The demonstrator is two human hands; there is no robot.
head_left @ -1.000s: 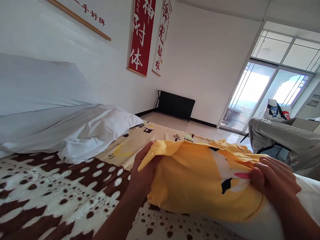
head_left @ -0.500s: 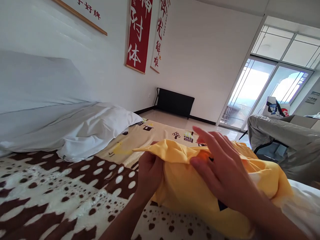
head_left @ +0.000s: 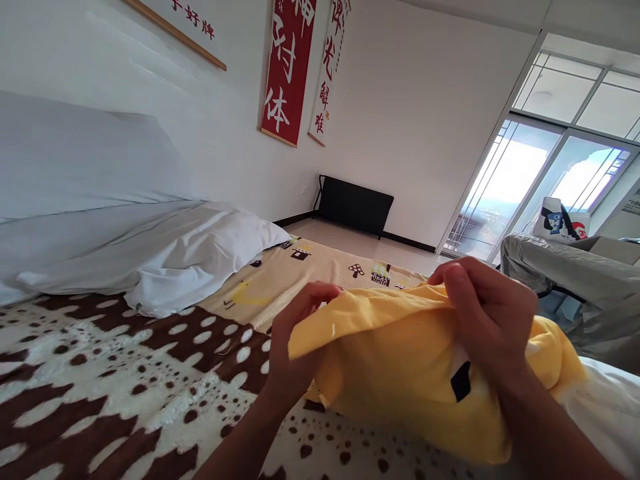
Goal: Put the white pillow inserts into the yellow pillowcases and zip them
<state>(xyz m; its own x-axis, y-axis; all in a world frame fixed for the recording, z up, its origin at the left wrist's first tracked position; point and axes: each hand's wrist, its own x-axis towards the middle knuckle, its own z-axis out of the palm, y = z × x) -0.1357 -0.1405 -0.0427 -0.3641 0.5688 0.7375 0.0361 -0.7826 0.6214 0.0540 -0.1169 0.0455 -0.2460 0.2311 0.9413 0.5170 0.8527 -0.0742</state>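
A yellow pillowcase (head_left: pixel 400 380) with a black diamond-shaped mark lies across the bed in front of me, with something white and puffy (head_left: pixel 605 400), which looks like a pillow, showing at its right end. My left hand (head_left: pixel 300 333) is closed round the left end of the case's upper edge, its fingers partly hidden behind the cloth. Farther along the same edge, my right hand (head_left: pixel 495 313) grips the fabric, thumb up and fingers curled. Between both hands the edge is lifted and stretched in a fold.
Beneath is a brown and white patterned blanket (head_left: pixel 165 373), with a beige printed cloth (head_left: pixel 320 267) beyond it. White bedding (head_left: pixel 210 247) is heaped on the left. A plastic-covered piece of furniture (head_left: pixel 560 267) stands at right, and a black folded frame (head_left: pixel 355 203) leans against the far wall.
My right hand has gone from spread fingers above the cloth to a closed grip on its edge, farther right. The left end of the edge has flipped towards me. The view has shifted slightly.
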